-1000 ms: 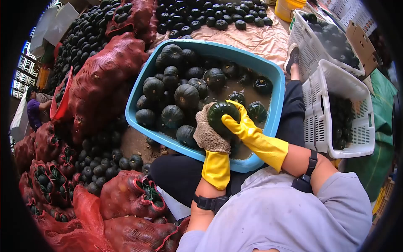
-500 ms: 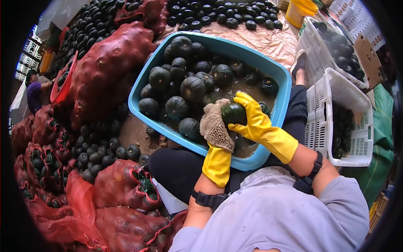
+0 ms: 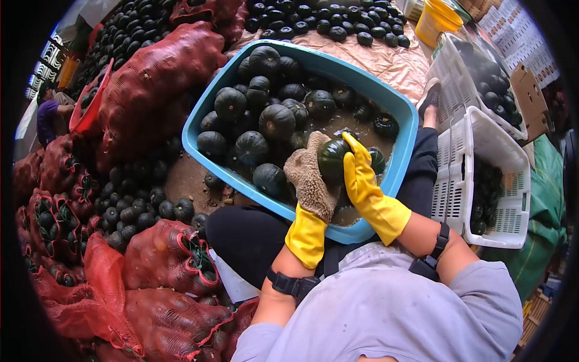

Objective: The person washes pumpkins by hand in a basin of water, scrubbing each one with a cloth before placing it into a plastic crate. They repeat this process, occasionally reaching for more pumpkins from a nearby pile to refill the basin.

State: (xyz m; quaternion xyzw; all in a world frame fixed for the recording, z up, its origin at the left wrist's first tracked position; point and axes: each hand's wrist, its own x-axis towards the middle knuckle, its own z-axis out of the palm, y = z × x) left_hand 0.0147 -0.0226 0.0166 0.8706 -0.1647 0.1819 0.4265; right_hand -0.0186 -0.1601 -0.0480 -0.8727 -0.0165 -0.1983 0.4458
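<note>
A wet, dark green pumpkin (image 3: 331, 160) is held between my two hands over the near right part of a blue tub (image 3: 277, 208). My left hand (image 3: 312, 184), in a yellow rubber glove with a tan, nubbly cloth mitt over it, presses on the pumpkin's left side; the mitt hides its fingers. On the other side my right hand (image 3: 365, 181), in a plain yellow rubber glove, curls its fingers along the skin. Several more dark pumpkins (image 3: 277, 122) sit in muddy water (image 3: 347, 215) in the tub.
Red mesh sacks (image 3: 160, 84) of pumpkins and loose pumpkins (image 3: 136, 211) crowd the left. White crates (image 3: 517, 199) stand at the right, a yellow bucket (image 3: 435, 23) behind them. More pumpkins (image 3: 338, 18) lie on a sheet beyond the tub. Another person (image 3: 48, 117) sits far left.
The pumpkin has turned in my hands and shows more of its glossy side. My right hand has shifted from gripping over it to lying along its right side.
</note>
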